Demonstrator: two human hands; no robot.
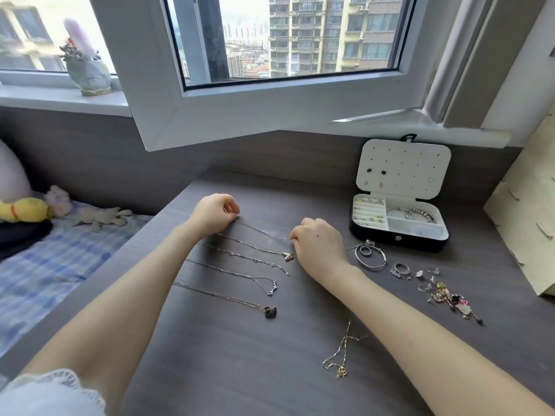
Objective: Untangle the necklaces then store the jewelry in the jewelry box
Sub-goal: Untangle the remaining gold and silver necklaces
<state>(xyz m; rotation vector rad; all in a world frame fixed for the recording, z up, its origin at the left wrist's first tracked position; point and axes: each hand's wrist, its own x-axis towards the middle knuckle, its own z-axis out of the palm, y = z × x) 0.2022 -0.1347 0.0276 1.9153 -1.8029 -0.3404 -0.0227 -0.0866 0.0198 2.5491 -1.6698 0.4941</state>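
Observation:
My left hand [214, 213] and my right hand [319, 243] each pinch one end of a thin silver chain [264, 232], stretched straight between them just above the dark desk [228, 355]. Below it several necklaces lie in parallel rows: one with a pink pendant [287, 256], a plain silver one [255, 260], one with a silver pendant [271, 288], one with a dark pendant [269, 311]. A gold and silver chain [341, 354] lies tangled near the front. The black jewelry box [398, 235] stands open at the back right, its white lid [402, 169] raised.
A silver bangle with a ring [370, 256], more rings [401, 270] and a heap of small earrings and charms [447, 295] lie right of my right hand. A pale wooden board [528, 223] leans at the right edge. An open window sash [270, 115] overhangs the desk. A bed [45, 265] lies at the left.

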